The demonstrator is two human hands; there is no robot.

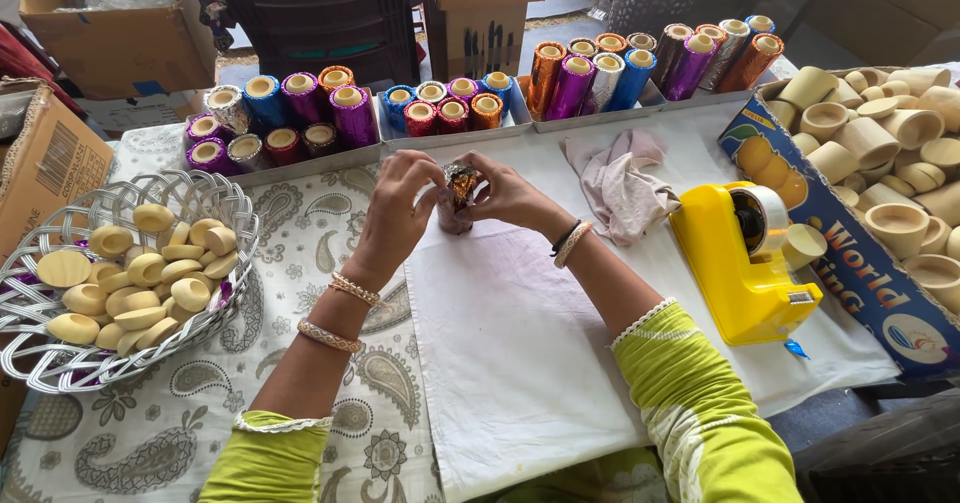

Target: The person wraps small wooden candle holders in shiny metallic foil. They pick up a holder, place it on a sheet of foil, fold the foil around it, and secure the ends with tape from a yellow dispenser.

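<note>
Table (520, 363): covered by a paisley cloth on the left and a plain white sheet under the hands.
Cardboard box (850, 263): at the right edge, filled with bare wooden cups.
Wire basket (40, 358): silver, on the left, holding pale wooden discs and lids.
Trays of wrapped cups (340, 113): along the far edge, rows in purple, blue, red, orange and silver foil.
Tape dispenser (735, 263): yellow, right of the hands, with a bare cup resting against it.
Rag (620, 188): pinkish, crumpled between the hands and the dispenser.
Arms: both reach forward from green sleeves, forearms converging toward the middle of the white sheet, bangles on each wrist.
Left hand (395, 218): fingers curled partway closed, pressing on the left side of the small cup.
Right hand (510, 198): wrist bent inward, fingers curled round the cup's right side and top, thumb toward the foil.
Small cup (460, 188): held between both hands just above the white sheet, partly covered in gold-and-dark patterned foil; its lower part is hidden by the fingers.
</note>
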